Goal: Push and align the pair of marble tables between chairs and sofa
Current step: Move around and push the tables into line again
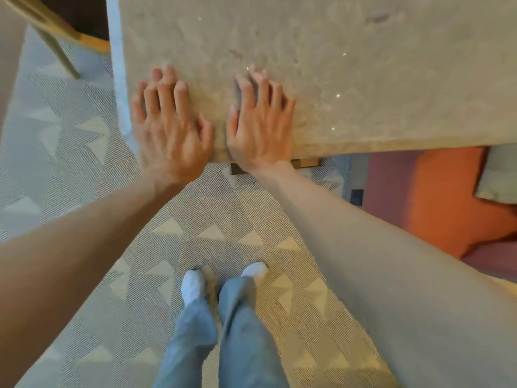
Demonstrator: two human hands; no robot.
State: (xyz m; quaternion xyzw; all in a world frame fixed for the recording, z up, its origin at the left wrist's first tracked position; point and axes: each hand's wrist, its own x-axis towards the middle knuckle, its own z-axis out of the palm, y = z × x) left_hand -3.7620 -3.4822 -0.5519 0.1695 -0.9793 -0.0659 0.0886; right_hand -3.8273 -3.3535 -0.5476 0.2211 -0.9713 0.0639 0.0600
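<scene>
Head view shows your left hand [170, 130] and right hand [260, 127] flat, fingers spread, gripping nothing, on the marble table [349, 79] near corner beside the chair [60, 37]; pushing off-centre could swing it into the chair.

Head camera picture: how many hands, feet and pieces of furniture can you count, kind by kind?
Hands: 2, left hand and right hand, flat on the marble table
Socked feet: 2
Tables: 1
Chairs: 1
Sofas: 1
Total: 7
</scene>
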